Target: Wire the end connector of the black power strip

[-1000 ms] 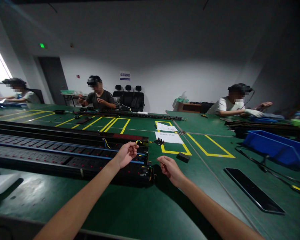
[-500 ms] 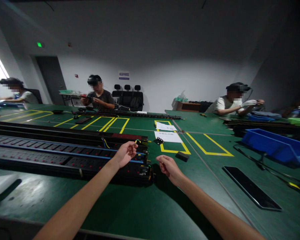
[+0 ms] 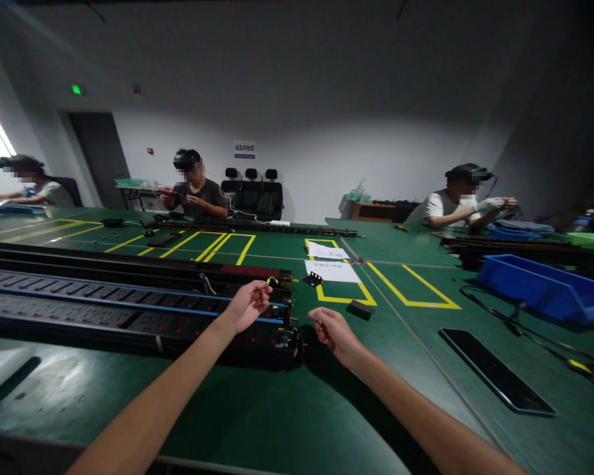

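Observation:
My left hand (image 3: pixel 247 306) hovers over the right end of a long black power strip (image 3: pixel 129 316), fingers pinched together on a thin yellow-green wire (image 3: pixel 272 281) that sticks out of the strip's end. To its right, my right hand (image 3: pixel 332 330) is held just past the strip's end, fingers curled in a loose pinch; what it holds, if anything, is too small to make out. Short blue and yellow wires (image 3: pixel 206 284) stick up from the strip further back.
A green table (image 3: pixel 257 409) with yellow marked boxes carries a small black block (image 3: pixel 360 309), a black bracket (image 3: pixel 313 280), white papers (image 3: pixel 331 270), a flat black plate (image 3: pixel 495 377) and a blue bin (image 3: pixel 539 287). Three other people sit at the far side.
My hands have barely moved. The person at the far right has drawn both hands in close. The view has shifted slightly.

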A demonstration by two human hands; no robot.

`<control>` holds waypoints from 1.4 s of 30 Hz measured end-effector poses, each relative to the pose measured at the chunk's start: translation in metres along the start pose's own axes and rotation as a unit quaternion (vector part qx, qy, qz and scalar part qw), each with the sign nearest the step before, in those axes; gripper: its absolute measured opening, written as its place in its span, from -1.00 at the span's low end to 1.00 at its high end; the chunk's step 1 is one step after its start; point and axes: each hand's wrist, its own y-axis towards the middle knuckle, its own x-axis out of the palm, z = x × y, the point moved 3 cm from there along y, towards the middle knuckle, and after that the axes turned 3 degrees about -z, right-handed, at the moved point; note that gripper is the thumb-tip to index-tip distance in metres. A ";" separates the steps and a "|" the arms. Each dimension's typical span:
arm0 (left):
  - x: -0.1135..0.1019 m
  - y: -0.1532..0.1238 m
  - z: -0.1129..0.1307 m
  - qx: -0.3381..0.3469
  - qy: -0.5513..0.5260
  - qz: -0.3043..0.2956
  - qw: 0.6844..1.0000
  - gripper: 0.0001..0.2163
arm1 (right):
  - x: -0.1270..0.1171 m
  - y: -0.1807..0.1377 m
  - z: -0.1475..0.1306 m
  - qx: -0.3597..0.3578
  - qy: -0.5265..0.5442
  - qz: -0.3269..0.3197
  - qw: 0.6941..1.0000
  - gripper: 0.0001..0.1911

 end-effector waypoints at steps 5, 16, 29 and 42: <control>0.000 0.000 0.000 0.001 -0.003 -0.003 1.000 -0.92 | 0.000 0.001 0.001 0.001 0.000 0.005 1.000 -0.75; 0.001 -0.001 0.001 0.001 0.001 -0.002 1.000 -0.89 | 0.000 -0.001 0.000 0.001 0.002 -0.001 1.000 -0.75; 0.001 0.000 0.000 -0.002 -0.001 -0.005 1.000 -0.91 | -0.002 0.000 0.002 0.000 -0.004 -0.007 1.000 -0.76; -0.001 0.001 0.000 0.000 -0.001 0.000 1.000 -0.91 | -0.002 0.002 0.001 -0.002 -0.003 -0.010 1.000 -0.75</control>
